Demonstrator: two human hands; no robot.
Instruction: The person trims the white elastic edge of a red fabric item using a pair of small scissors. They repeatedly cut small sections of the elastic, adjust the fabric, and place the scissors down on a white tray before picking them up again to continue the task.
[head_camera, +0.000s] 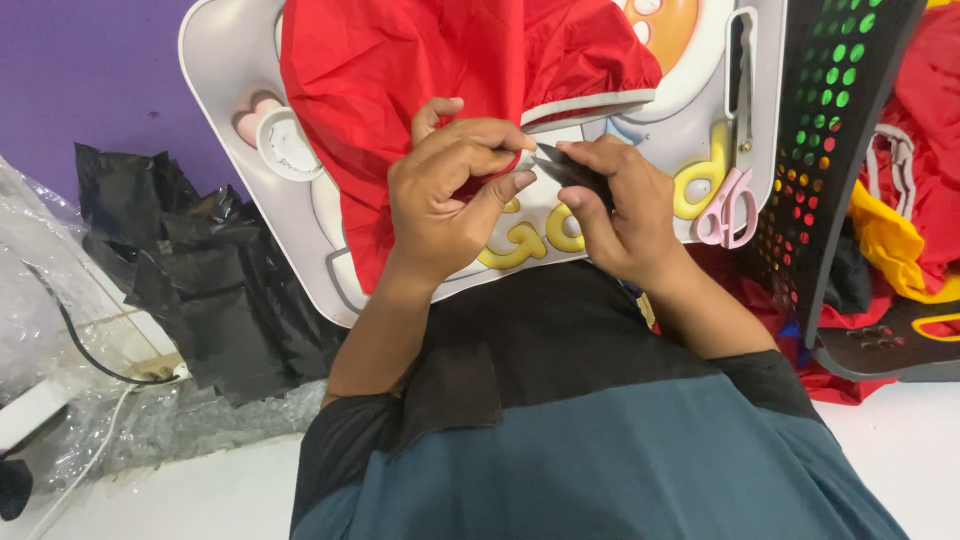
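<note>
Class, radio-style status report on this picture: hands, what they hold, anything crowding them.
Left hand pinching red fabric. Right hand holding small dark snips at the pinch. Pink scissors idle on white lap tray, right side; nothing blocking.

Counting the things on and around the lap tray

There are two hands, a left hand (440, 195) and a right hand (620, 205). There is one white plastic lap tray (215, 60), one shiny red cloth (420, 70), one small dark cutter (565, 165), one pair of pink-handled scissors (735, 150) and one white round spool (288, 145). One black board with coloured dots (835, 110) stands by one yellow cloth (885, 240). One crumpled black plastic sheet (200, 270) lies on the floor.
</note>
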